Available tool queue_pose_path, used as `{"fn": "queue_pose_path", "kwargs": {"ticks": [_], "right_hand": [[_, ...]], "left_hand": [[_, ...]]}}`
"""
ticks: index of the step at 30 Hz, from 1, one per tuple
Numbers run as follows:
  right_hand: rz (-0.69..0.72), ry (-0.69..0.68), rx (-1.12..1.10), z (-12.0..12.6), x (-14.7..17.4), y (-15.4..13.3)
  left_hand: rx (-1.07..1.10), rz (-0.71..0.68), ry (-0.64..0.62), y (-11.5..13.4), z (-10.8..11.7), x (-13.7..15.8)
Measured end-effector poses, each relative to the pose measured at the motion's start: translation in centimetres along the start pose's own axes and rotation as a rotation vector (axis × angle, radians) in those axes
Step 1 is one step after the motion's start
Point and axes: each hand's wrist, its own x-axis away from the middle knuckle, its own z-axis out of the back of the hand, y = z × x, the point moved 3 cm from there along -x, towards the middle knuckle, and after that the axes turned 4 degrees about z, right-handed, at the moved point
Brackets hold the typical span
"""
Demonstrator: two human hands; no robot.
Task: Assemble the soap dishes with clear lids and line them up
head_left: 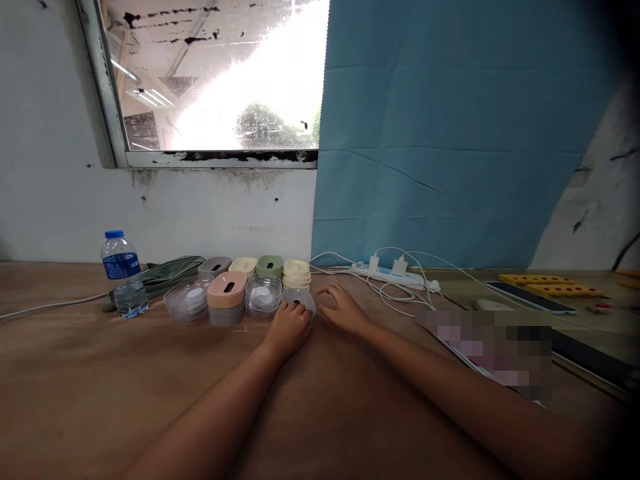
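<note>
My left hand (291, 325) has its fingers curled over the near left side of a small clear plastic container (305, 299); a dark spot shows by the fingertips. Just to the right, my right hand (345, 311) is held with thumb and fingers apart and nothing between them. Behind the clear container rises a stack of cream containers (297, 269). Left of my left hand are stacked clear containers (263, 297) and a pink-and-grey box (227, 299) with a dark slot in its lid. More clear containers (186, 303) sit farther left. A green box (270, 266) stands behind.
A water bottle (121, 273) and a dark green pouch (170, 277) are at the left. White cables run from a power strip (390, 275) along the wall. At right lie a phone-like slab (530, 297), yellow strips (565, 291) and a blurred-out patch (490, 353).
</note>
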Motion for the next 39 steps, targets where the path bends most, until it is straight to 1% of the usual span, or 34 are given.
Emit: {"fn": "queue_pose_path", "kwargs": {"ticks": [3,6,7,10,11,13,17,20,23,24,26,28,30,33,35,37,39], "right_hand": [[-0.121,0.016,-0.071,0.9,3.5,-1.0],[-0.235,0.029,-0.172,1.7,5.8,-2.1],[-0.290,0.035,-0.249,1.9,6.3,-2.4],[-0.492,0.028,-0.598,2.0,7.2,-2.7],[-0.533,0.015,-0.693,1.9,7.3,-2.7],[-0.552,-0.012,-0.782,1.8,7.3,-2.5],[-0.555,-0.030,-0.799,1.8,7.1,-1.5],[-0.570,0.015,-0.773,2.2,7.1,-0.8],[-0.598,0.083,-0.741,2.9,7.2,0.1],[-0.611,0.103,-0.736,3.1,7.2,0.5],[-0.637,0.136,-0.737,3.4,7.2,1.1],[-0.661,0.163,-0.755,3.5,7.2,1.7],[-0.679,0.186,-0.789,3.4,7.3,2.1],[-0.691,0.221,-0.852,3.0,7.3,2.5],[-0.701,0.246,-0.884,2.9,7.3,2.7],[-0.716,0.266,-0.905,3.0,7.3,2.8],[-0.726,0.284,-0.921,3.1,7.3,3.0]], "left_hand": [[-0.008,0.012,0.006,0.0,-0.1,-0.1],[-0.019,0.016,0.011,-0.1,-0.3,-0.2],[-0.025,0.014,0.013,-0.1,-0.3,-0.2],[-0.047,0.016,0.020,-0.1,-0.5,-0.3],[-0.055,0.021,0.023,-0.1,-0.6,-0.4],[-0.067,0.035,0.025,-0.1,-0.7,-0.5],[-0.078,0.048,0.012,-0.2,-0.9,-0.7],[-0.082,0.051,0.005,-0.2,-1.1,-0.8],[-0.085,0.090,0.011,-0.1,-1.1,-0.7],[-0.089,0.089,0.021,0.1,-0.9,-0.6],[-0.097,0.027,0.035,0.6,-0.1,-0.1],[-0.096,-0.062,0.029,1.1,1.1,0.7],[-0.067,-0.082,0.011,1.0,2.7,1.7],[0.017,0.006,0.010,-0.3,4.7,3.1],[0.088,0.083,0.026,-1.6,5.4,3.9],[0.184,0.150,0.020,-2.8,5.4,4.5],[0.283,0.162,-0.046,-3.4,4.8,4.9]]}}
